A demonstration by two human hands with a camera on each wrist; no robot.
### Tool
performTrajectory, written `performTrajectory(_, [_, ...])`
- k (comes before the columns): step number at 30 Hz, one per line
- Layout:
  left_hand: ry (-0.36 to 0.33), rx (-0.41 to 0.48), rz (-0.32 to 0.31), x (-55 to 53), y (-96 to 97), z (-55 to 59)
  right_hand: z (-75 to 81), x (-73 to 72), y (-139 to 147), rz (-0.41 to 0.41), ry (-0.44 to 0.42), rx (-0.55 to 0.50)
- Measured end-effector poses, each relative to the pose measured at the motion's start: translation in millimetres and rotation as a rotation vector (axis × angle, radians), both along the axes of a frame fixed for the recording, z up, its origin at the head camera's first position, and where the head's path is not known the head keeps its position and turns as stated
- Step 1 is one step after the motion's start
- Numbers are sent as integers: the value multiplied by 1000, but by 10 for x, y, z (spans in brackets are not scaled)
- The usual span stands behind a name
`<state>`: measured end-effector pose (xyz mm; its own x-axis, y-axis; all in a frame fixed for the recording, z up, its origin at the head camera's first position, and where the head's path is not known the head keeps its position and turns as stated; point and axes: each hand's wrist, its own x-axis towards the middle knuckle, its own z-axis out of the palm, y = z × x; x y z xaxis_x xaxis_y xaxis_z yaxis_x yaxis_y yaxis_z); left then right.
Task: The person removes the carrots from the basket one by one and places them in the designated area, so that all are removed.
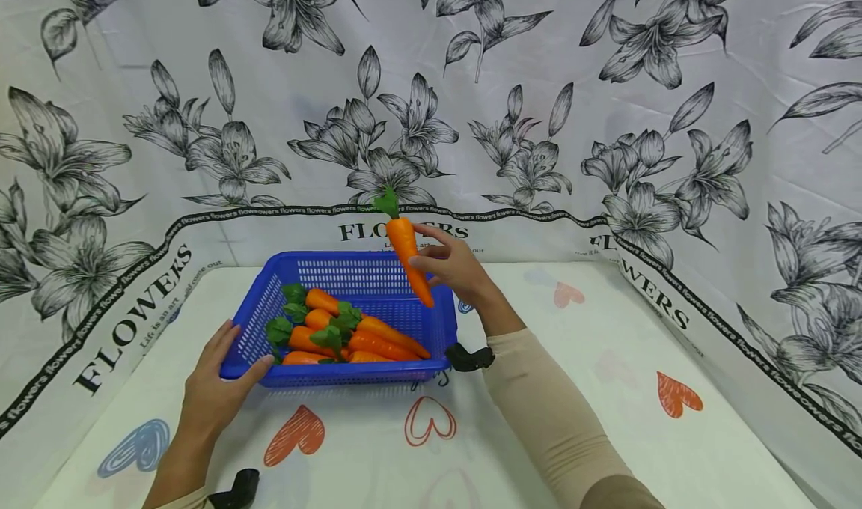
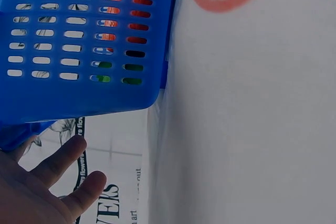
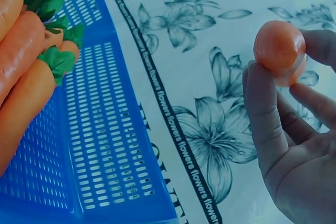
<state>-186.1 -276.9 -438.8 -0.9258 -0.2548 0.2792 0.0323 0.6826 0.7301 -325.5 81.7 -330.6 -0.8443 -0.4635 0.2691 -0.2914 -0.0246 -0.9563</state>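
The right hand (image 1: 453,266) has one carrot (image 1: 406,251) in a pinch, thumb on one side of it and fingertips on the other, parted by no more than its thickness. The carrot hangs in the air over the right part of the basket (image 1: 364,373), toward two o'clock from its middle as the head view shows it. Its leaves (image 1: 387,202) point to eleven o'clock, its tip to five; in the right wrist view the tip is seen nearly end-on, and the palm stands away from it.

The left hand (image 1: 215,389) is spread, thumb wide of the fingers, at the basket's eight o'clock corner. The thumb lies over the near rim and the fingers along the left side; how firmly they touch, I cannot tell.

Inside the basket, from its middle round to six and nine o'clock, lie the other carrots (image 1: 390,335) in an overlapping pile, most leaves toward nine or ten and tips toward four. The basket sits on the table (image 1: 552,329); a red heart (image 1: 296,434) is printed there, at seven o'clock from the basket.
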Motion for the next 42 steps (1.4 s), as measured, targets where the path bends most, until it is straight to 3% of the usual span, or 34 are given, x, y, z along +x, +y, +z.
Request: performTrajectory(42, [-1, 0, -1, -12, -9, 9, -216, 58, 460, -134, -44, -78])
